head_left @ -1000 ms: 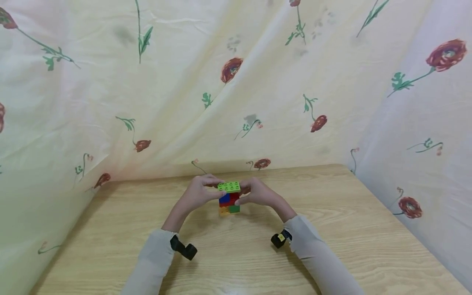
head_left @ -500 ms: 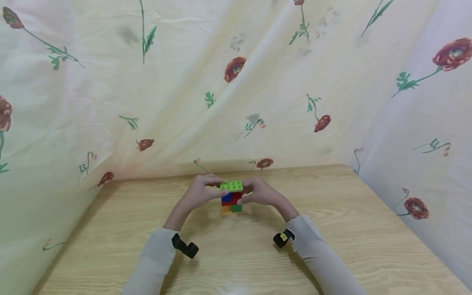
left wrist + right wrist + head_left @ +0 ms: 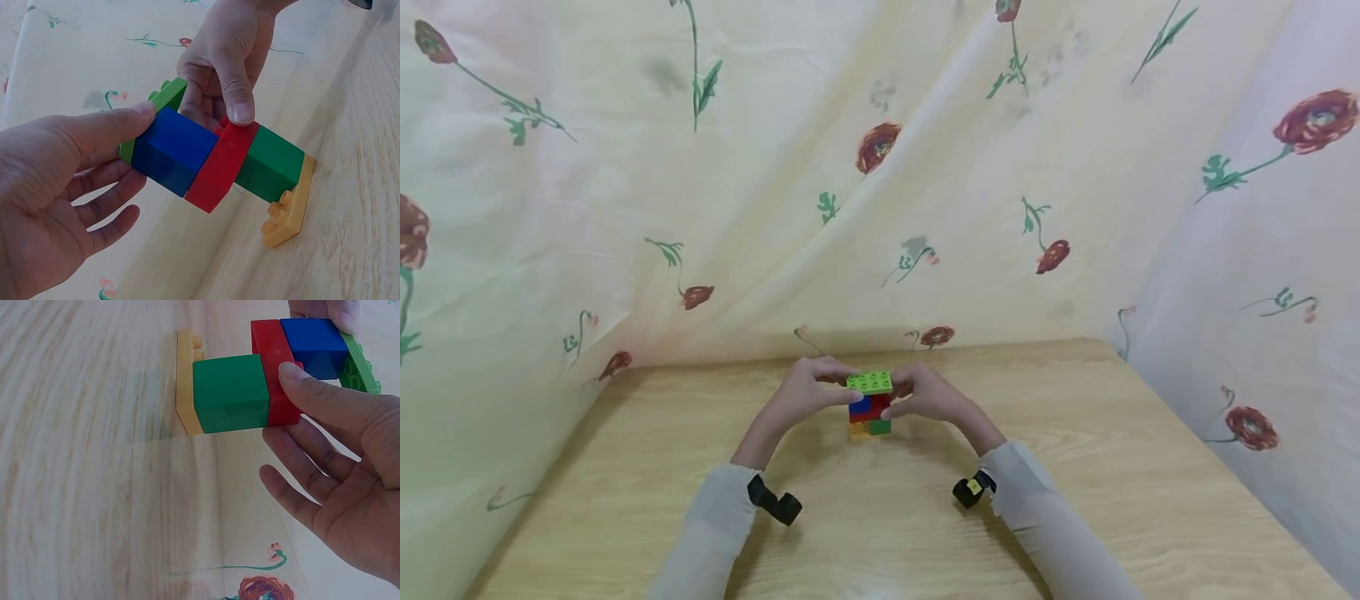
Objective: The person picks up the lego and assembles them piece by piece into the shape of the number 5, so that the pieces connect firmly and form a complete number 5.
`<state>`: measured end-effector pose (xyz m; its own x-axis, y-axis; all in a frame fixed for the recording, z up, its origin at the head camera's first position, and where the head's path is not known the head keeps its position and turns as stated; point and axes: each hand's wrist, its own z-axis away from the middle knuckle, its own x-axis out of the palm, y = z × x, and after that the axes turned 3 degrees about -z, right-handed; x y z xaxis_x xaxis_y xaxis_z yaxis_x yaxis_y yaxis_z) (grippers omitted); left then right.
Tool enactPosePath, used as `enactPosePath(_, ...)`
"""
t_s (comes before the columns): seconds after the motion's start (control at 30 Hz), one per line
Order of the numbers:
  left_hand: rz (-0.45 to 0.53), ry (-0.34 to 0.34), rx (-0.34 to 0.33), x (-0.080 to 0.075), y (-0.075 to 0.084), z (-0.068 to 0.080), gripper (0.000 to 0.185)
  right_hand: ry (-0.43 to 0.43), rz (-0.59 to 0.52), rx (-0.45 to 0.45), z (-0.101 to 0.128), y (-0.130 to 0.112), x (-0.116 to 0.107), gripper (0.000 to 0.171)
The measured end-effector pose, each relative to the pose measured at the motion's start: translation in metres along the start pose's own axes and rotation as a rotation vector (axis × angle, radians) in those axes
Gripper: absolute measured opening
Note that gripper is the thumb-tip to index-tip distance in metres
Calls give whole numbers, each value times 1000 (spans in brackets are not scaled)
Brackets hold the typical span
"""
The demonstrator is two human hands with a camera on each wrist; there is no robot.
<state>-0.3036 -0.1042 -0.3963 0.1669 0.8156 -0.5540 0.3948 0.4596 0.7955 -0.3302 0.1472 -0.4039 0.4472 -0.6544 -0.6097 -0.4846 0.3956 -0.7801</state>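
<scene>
A tower of toy building bricks stands on the table, an orange-yellow plate (image 3: 292, 215) at its foot. On one end of that plate sits a green block (image 3: 230, 394), and over it lies a red brick (image 3: 220, 167). A blue block (image 3: 174, 151) rests on the red brick's other end, topped by a light green studded plate (image 3: 870, 382). My left hand (image 3: 797, 393) pinches the light green plate, thumb at its near edge over the blue block. My right hand (image 3: 931, 393) grips the red brick, thumb on its near side; the fingers behind it are partly hidden.
The wooden table (image 3: 865, 517) reaches back to a flowered curtain (image 3: 760, 208), which also hangs at the left and right sides. Black wrist cameras are strapped over both grey sleeves (image 3: 711, 517).
</scene>
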Motion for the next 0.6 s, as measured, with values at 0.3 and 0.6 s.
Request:
enactPosePath(0.3, 24, 1, -2, 6, -5, 2, 33, 9, -10, -6, 2, 3, 4, 28)
enactPosePath(0.6, -24, 11, 18, 3, 0, 0, 32, 13, 6, 26, 2, 0, 2, 27)
